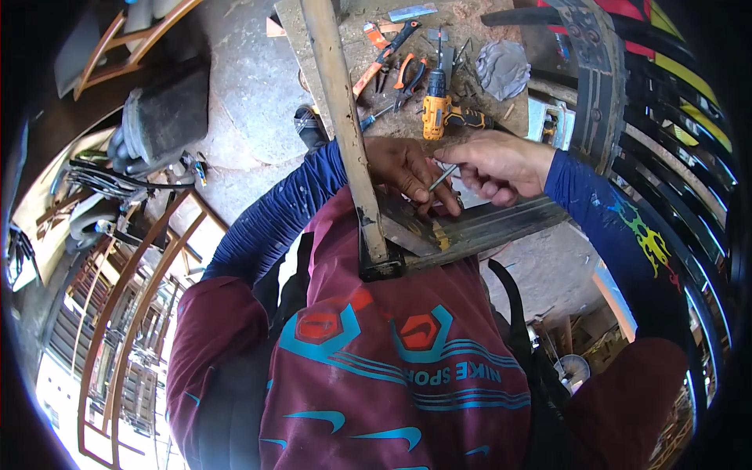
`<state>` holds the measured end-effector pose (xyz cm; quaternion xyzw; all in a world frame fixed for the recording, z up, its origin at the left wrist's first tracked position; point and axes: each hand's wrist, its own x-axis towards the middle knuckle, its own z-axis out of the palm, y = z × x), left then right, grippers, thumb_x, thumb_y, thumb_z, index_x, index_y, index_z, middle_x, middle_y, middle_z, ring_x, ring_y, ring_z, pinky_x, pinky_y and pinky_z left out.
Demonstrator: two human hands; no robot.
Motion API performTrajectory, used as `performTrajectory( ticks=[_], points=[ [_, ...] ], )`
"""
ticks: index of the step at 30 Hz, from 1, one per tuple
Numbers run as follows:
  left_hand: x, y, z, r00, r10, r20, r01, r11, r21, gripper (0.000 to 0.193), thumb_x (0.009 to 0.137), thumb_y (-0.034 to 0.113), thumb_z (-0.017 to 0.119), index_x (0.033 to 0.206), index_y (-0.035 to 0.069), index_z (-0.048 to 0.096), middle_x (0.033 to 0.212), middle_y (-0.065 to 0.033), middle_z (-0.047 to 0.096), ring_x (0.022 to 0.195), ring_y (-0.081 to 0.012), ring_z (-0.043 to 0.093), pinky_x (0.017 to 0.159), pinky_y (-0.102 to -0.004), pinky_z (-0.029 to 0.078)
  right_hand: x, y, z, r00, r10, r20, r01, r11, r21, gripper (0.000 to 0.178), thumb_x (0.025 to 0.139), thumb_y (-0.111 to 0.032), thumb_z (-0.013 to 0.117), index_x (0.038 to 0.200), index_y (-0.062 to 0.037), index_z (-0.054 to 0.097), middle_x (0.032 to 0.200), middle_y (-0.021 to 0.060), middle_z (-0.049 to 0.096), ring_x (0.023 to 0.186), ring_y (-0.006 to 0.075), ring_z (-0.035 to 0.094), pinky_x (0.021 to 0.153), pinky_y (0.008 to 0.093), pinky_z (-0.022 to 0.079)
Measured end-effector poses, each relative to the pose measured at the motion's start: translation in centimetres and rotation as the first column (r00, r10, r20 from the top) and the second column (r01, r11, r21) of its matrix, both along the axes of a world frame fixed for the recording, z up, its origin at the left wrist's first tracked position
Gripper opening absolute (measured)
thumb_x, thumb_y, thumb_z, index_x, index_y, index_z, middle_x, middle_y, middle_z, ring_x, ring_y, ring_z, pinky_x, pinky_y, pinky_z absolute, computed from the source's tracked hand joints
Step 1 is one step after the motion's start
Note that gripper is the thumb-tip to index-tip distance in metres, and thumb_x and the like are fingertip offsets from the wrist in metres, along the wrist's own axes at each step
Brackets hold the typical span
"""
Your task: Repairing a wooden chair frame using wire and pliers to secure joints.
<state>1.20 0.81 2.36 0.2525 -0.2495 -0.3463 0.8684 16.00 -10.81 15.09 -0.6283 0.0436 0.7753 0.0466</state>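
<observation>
A thin grey metal rod (pixel 444 178) slants between my two hands. My right hand (pixel 501 166) pinches its upper end with curled fingers. From behind an upright bar (pixel 345 117) of a worn frame, my left hand (pixel 406 171) reaches in, its thumb and fingers closed about the rod's lower end. What lies under those fingers is partly hidden. The frame rests over my lap; its dark lower rail (pixel 501 225) runs to the right below both hands, and a short brace (pixel 407 235) sits in the corner. Beyond my hands lies a yellow cordless drill (pixel 435 110).
On the work surface (pixel 486 31) lie orange-handled pliers (pixel 407 78), a hammer-like orange tool (pixel 384 59), a screwdriver (pixel 376 116) and a crumpled grey bundle (pixel 503 69). Black slats (pixel 666 157) stand close at right. A dark seat (pixel 164 117) and brown frames (pixel 141 337) are at left.
</observation>
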Motion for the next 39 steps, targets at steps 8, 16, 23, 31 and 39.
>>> performTrajectory(
  ticks=[8, 16, 23, 31, 39],
  points=[
    [-0.4, 0.5, -0.1, 0.995, -0.028, -0.093, 0.040, 0.991, 0.130, 0.026, 0.090, 0.024, 0.073, 0.097, -0.001, 0.076, 0.081, -0.0049, 0.072, 0.074, -0.0077, 0.062, 0.065, -0.0239, 0.047, -0.7, 2.3, 1.2, 0.992, -0.038, -0.123, 0.036, 0.999, -0.017, 0.049, 0.097, -0.040, 0.061, 0.064, -0.0118, 0.041, 0.054, -0.0048, 0.036, 0.042, 0.0050, 0.030, 0.037, 0.0240, 0.019],
    [-0.9, -0.9, -1.1, 0.999, 0.051, 0.008, -0.050, 0.993, -0.110, 0.029, 0.100, 0.022, 0.059, 0.108, -0.004, 0.069, 0.125, -0.0183, 0.065, 0.124, -0.0259, 0.057, 0.101, -0.0358, 0.046, 0.4, 1.3, 0.5, 0.931, 0.356, -0.087, -0.284, 0.851, 0.441, 0.043, 0.102, -0.036, 0.056, 0.073, -0.0038, 0.050, 0.061, 0.0023, 0.054, 0.056, 0.0108, 0.053, 0.051, 0.0284, 0.042],
    [-0.6, -1.7, -1.9, 0.997, 0.076, -0.010, -0.076, 0.984, -0.160, 0.029, 0.098, 0.023, 0.062, 0.104, -0.003, 0.071, 0.124, -0.0172, 0.066, 0.124, -0.0239, 0.057, 0.097, -0.0338, 0.047, 0.7, 0.9, 0.0, 0.739, 0.458, 0.493, -0.599, 0.113, 0.793, 0.023, 0.096, -0.019, 0.059, 0.084, 0.0003, 0.058, 0.069, 0.0156, 0.061, 0.065, 0.0339, 0.062, 0.060, 0.0392, 0.048],
    [-1.3, -1.0, -0.8, 0.993, 0.030, -0.117, -0.033, 0.999, -0.020, 0.025, 0.093, 0.022, 0.067, 0.091, -0.002, 0.074, 0.115, -0.0142, 0.071, 0.124, -0.0269, 0.056, 0.108, -0.0425, 0.039, 1.9, 3.2, 1.8, 0.862, 0.496, 0.102, -0.471, 0.712, 0.520, 0.055, 0.097, -0.049, 0.056, 0.083, 0.0035, 0.062, 0.069, 0.0186, 0.066, 0.056, 0.0243, 0.066, 0.049, 0.0367, 0.051],
    [-0.8, -0.6, -0.5, 0.994, 0.103, -0.022, -0.103, 0.995, -0.011, 0.024, 0.095, 0.018, 0.066, 0.103, -0.004, 0.072, 0.117, -0.0156, 0.070, 0.118, -0.0221, 0.060, 0.102, -0.0358, 0.045, 1.6, 1.6, -1.3, 0.857, 0.003, -0.515, -0.045, 0.997, -0.070, 0.052, 0.099, -0.043, 0.053, 0.071, -0.0003, 0.053, 0.055, 0.0055, 0.040, 0.044, 0.0160, 0.047, 0.033, 0.0304, 0.036]
  ],
)
